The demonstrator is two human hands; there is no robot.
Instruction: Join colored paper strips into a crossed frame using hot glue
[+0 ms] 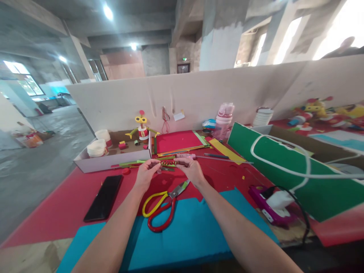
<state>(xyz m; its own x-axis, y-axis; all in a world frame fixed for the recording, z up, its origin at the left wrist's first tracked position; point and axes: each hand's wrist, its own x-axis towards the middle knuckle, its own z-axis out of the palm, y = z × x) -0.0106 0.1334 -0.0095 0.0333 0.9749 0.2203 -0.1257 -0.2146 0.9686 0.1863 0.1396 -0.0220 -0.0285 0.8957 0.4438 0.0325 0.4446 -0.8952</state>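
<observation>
A folded paper spring (169,163), thin and zigzag with dark red and yellowish-green showing, is stretched level between my two hands. My left hand (148,173) pinches its left end, and my right hand (191,170) pinches the other end. Just below them lie scissors (172,195) with one yellow and one red handle, blades pointing up and right. The handles rest over a blue sheet (187,235). Behind the hands, green paper strips (129,164) lie across the red table covering (71,201).
A black phone (104,198) lies left. A paper-cup figure (143,129) and white cups (96,148) sit in a shallow box (113,160). Stacked colored paper (179,142) and a pink bottle (223,121) stand behind. A purple power strip (270,208) and green box (267,167) are right.
</observation>
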